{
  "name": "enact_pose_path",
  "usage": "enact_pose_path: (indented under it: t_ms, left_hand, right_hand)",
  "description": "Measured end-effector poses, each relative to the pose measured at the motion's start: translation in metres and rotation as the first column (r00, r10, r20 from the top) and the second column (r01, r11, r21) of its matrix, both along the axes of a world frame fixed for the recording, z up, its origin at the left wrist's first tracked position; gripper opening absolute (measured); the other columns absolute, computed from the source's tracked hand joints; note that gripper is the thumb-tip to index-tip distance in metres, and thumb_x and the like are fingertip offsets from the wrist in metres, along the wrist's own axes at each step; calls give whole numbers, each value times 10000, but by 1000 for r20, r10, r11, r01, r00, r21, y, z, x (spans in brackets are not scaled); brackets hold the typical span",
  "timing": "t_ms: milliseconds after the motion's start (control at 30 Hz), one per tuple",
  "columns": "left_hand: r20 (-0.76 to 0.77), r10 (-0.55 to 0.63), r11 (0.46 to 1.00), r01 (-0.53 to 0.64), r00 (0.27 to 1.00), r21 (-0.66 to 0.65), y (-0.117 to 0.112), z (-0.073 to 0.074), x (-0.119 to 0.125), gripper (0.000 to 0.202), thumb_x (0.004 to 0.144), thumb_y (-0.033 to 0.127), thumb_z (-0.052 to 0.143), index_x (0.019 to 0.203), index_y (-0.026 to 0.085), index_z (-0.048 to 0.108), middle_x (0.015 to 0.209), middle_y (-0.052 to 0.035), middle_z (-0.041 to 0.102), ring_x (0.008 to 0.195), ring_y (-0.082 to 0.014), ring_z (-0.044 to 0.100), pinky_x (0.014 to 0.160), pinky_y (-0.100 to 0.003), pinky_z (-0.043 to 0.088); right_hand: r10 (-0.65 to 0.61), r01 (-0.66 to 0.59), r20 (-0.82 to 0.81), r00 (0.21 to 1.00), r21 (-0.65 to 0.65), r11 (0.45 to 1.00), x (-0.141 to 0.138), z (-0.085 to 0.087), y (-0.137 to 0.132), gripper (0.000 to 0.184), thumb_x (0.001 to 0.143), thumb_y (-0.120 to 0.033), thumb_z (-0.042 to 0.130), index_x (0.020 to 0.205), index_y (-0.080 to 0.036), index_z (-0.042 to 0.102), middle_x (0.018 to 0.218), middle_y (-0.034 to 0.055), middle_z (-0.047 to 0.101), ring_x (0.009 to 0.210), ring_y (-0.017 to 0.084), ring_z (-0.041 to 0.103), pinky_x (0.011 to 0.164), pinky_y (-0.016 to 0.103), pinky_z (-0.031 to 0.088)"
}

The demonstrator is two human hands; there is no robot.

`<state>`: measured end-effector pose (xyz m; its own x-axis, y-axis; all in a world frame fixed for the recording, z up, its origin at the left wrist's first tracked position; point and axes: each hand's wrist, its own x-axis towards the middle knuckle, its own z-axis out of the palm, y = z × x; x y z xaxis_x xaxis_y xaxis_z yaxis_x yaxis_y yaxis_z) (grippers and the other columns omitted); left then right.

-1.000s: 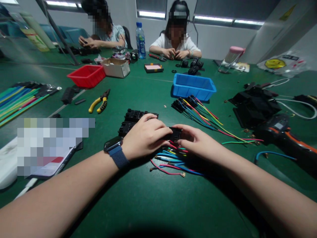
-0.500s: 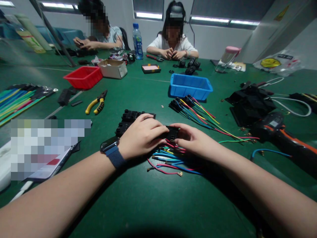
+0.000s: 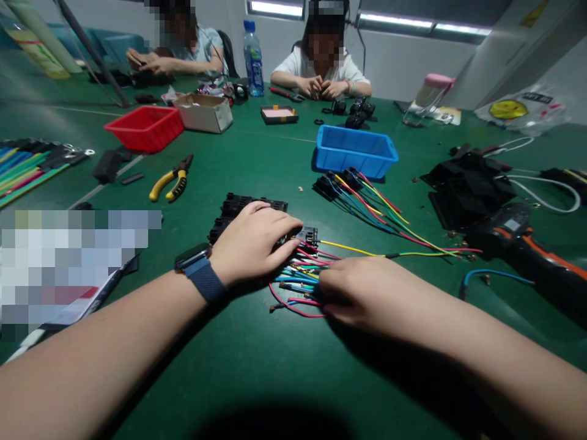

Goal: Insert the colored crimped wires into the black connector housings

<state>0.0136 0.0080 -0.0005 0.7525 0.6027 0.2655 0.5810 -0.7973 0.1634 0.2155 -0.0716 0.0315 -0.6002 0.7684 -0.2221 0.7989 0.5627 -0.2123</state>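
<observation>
Black plastic connector blocks [image 3: 227,211] lie side by side at the middle of the table. Over them rests my left hand [image 3: 257,241], wearing a dark watch, its thumb and fingers closed around the nearest block [image 3: 310,234]. A yellow wire [image 3: 351,246] runs rightward from that block's end. Just below, my right hand [image 3: 355,284] reaches down into a loose pile of coloured wires [image 3: 298,281] with small metal terminals. Its fingers are curled in, and the fingertips are hidden, so what they pinch does not show.
Pliers [image 3: 172,180], a red bin [image 3: 144,128] and a white box [image 3: 204,113] stand left. A blue bin [image 3: 355,150] and wired black connectors [image 3: 328,185] lie ahead. A black-orange power tool [image 3: 527,238] is at right. Two people sit across the table.
My right hand has left the block's end and moved down to the loose wires. A yellow wire now shows extending from the block. My left hand stays on the block.
</observation>
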Motion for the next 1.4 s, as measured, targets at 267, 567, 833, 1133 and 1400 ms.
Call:
enact_pose_path:
  t_ms: [267, 567, 833, 1133, 1400]
  left_hand:
    - [-6, -9, 1000, 9, 1000, -6, 1, 0, 0, 361, 888, 379, 439, 1177, 201, 562, 1117, -66, 651, 1060, -229, 559, 978, -441, 320]
    - [11, -57, 998, 57, 998, -34, 0, 0, 0, 350, 894, 399, 437, 1148, 206, 579, 1084, -60, 666, 1033, -216, 579, 1003, -449, 308]
    - [35, -72, 996, 73, 997, -46, 0, 1, -2, 331, 876, 356, 454, 1139, 211, 594, 1067, -47, 674, 1026, -203, 590, 1057, -460, 256]
    - [46, -84, 995, 86, 995, -40, 1, 2, -2, 300, 856, 339, 468, 1072, 196, 618, 1014, -45, 679, 980, -189, 593, 1043, -426, 268]
    - [32, -86, 994, 88, 996, -57, 2, 1, -2, 302, 870, 351, 455, 1081, 198, 607, 1016, -40, 679, 962, -191, 589, 937, -394, 308]
  right_hand:
    - [-2, 1, -38, 999, -20, 1000, -1, 4, 0, 74, 752, -213, 558, 683, -191, 570, 724, 44, 642, 590, 151, 526, 505, 271, 290]
    - [-383, 335, -586, 714, -194, 922, 12, -1, 19, 79, 891, -275, 421, 920, -223, 473, 586, -56, 492, 515, 103, 459, 507, 236, 329]
    - [-368, 417, -618, 695, -70, 906, 15, -18, 29, 88, 860, -250, 484, 812, -193, 531, 682, -19, 541, 615, 113, 490, 553, 235, 361]
    - [-339, 439, -499, 798, 94, 894, 12, -24, 28, 104, 818, -218, 518, 727, -184, 557, 711, 3, 591, 664, 132, 515, 591, 244, 340]
    - [-325, 433, -480, 815, 132, 891, 13, -24, 27, 103, 806, -230, 528, 725, -187, 574, 704, -3, 596, 656, 129, 515, 586, 242, 335]
